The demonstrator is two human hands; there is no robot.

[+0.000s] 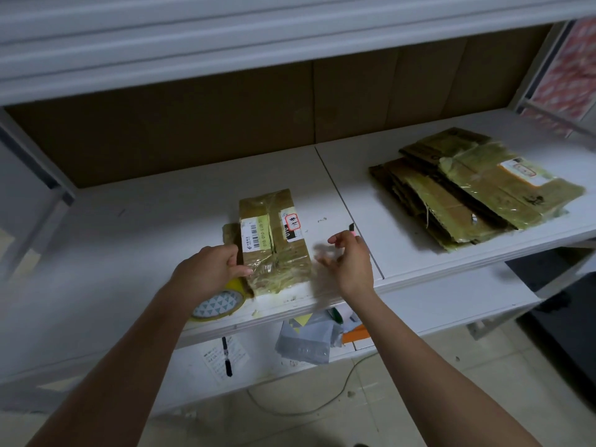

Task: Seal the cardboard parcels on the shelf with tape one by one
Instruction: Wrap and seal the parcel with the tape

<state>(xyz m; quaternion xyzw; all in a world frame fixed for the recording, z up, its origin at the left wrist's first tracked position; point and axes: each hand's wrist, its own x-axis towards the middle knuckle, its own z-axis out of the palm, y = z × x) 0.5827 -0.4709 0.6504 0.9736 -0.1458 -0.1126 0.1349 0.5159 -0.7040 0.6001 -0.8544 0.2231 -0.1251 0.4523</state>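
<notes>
- Two bare forearms are reaching in from the near edge toward the front of the white shelf (419, 175), with a lower shelf of loose papers and a pen lying beneath them.
- Sitting at the shelf's near lip, partly hidden under the left wrist, is the roll of tape (219, 304), yellowish with a patterned core; nobody is gripping it.
- Just beyond it, the left hand (209, 269) is curling loosely against the near left corner of the small parcel (274, 237), thumb and fingertips pressing on the shiny film there, steadying rather than clenching.
- To the right, the right hand (350, 262) is hovering just beside the parcel without touching it, fingers spread and blurred; a small pink and black object, perhaps a cutter (352, 230), is poking up past its fingers, though I cannot tell how firmly it is being pinched.
- Judging by this, the taping of this parcel is looking close to finished: film is already covering its near end and labels are showing on top.
- Next, the move is probably calling for smoothing the loose tape end flat, or cutting it free, while the left hand is keeping the box from sliding.
- Farther right and back, a heap of flattened, taped cardboard (477, 188) is lying well apart from the parcel.
</notes>
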